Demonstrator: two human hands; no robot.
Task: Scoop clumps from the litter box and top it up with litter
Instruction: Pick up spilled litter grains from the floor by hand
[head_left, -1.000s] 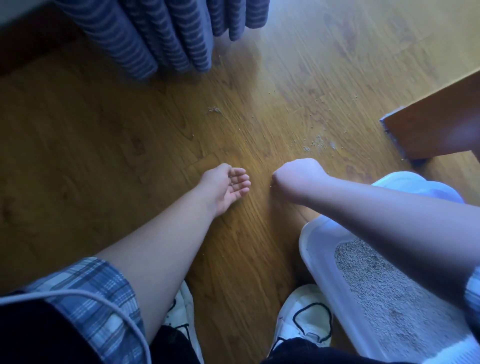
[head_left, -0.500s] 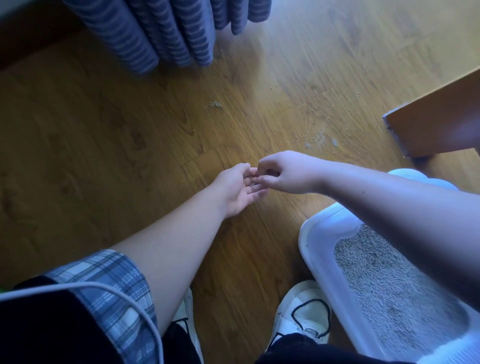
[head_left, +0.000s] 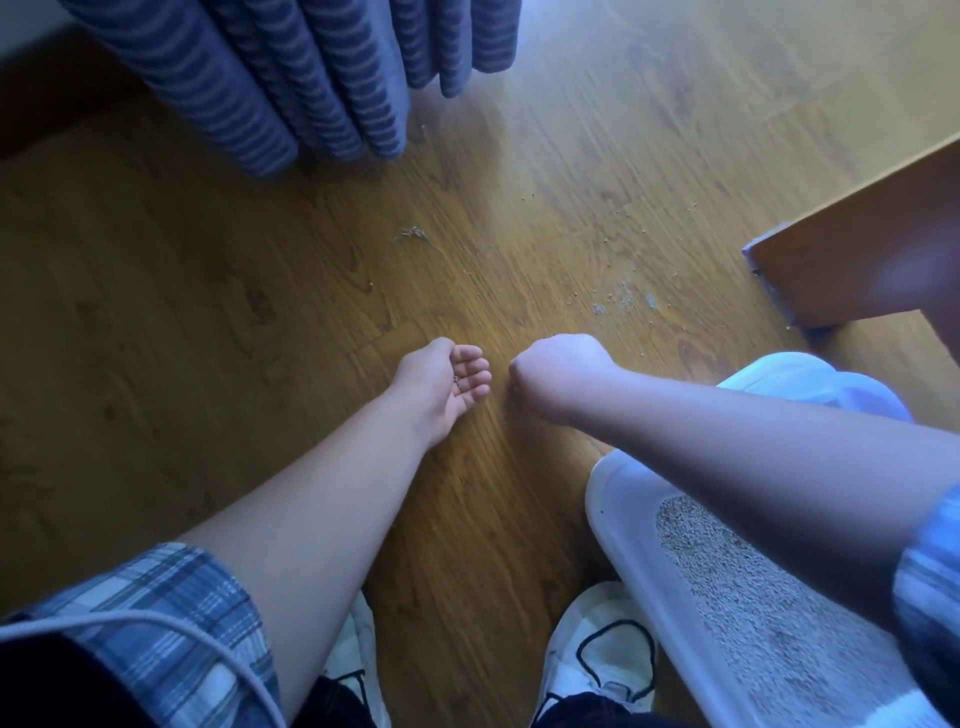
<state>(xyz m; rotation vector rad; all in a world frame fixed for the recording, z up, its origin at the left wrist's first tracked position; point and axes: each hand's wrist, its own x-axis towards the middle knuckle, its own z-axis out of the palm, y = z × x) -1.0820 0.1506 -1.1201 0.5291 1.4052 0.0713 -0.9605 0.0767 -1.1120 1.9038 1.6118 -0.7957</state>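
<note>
The litter box (head_left: 623, 525), white and filled with grey litter (head_left: 753, 587), sits on the wooden floor (head_left: 208, 338) at lower right, beside a white shoe (head_left: 597, 649); no writing can be read on it. The left hand (head_left: 441, 387) lies palm up and cupped open low over the floor, with a few small dark grains (head_left: 456, 380) on its fingers. The right hand (head_left: 558, 371), just beside it, is curled with fingertips pinched downward; what it grips cannot be told. More loose grains (head_left: 621, 299) are scattered farther out, near a wooden board (head_left: 857, 260) and a striped curtain (head_left: 285, 78).
</note>
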